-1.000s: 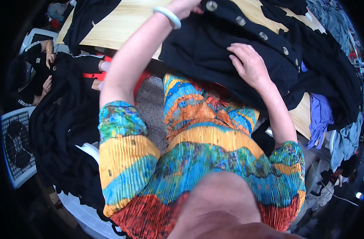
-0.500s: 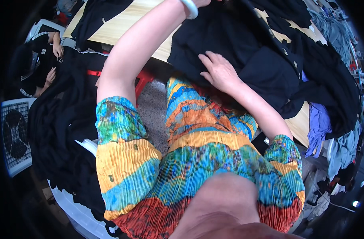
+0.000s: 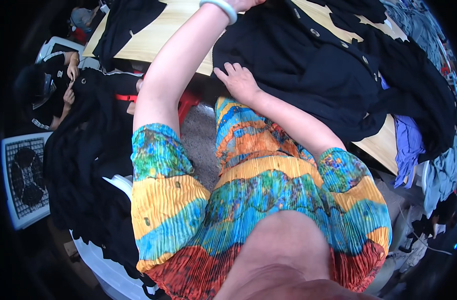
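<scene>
A black buttoned garment (image 3: 293, 75) lies spread over the wooden table in front of me, its row of buttons running diagonally along the far side. My right hand (image 3: 238, 84) rests palm down at the garment's near left corner, fingers spread. At the top edge of the view, my left hand (image 3: 244, 4) reaches to the far left part of the same garment. Its fingers are mostly cut off by the frame, so their grip is hidden. A pale bangle (image 3: 221, 7) circles that wrist.
Pale wooden table (image 3: 153, 37) carries more black clothing (image 3: 131, 20). Purple cloth (image 3: 407, 145) hangs off its right edge. A co-worker's hands (image 3: 70, 82) are at a black garment on the left. Red stool (image 3: 188, 102), white fan (image 3: 26, 175) and plastic tub (image 3: 101, 265) stand around me.
My right hand has slid left to the garment's corner. The far side of the garment, raised and dark before, now lies flatter with its buttons showing. My left hand has shifted slightly left.
</scene>
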Demonstrator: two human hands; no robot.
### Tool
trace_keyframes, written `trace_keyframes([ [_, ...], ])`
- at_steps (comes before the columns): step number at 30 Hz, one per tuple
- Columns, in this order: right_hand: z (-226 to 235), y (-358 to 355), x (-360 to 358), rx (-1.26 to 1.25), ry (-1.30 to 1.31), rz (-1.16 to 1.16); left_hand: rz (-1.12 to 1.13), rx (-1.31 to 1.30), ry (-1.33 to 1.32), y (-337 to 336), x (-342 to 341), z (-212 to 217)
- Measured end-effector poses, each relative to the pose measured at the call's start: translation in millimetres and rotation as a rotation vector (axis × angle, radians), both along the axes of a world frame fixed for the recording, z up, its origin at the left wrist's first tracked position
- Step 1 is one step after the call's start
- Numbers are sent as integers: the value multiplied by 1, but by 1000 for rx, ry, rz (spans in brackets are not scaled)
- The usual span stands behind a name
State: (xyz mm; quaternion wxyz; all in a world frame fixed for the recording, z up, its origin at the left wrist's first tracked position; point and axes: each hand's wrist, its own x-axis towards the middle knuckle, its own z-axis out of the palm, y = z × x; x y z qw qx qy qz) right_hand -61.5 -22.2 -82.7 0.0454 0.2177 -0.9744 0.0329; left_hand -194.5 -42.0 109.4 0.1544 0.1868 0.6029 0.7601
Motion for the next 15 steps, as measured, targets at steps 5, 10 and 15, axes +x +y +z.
trace_keyframes([
  [5,41,3,13,-473,-8,-66,-67,8,-152,2,-4,-22],
  [10,111,25,97,-764,-85,596,-139,48,-299,3,-5,-47],
  [15,121,71,99,-801,-98,248,-179,109,-459,0,21,-83],
])
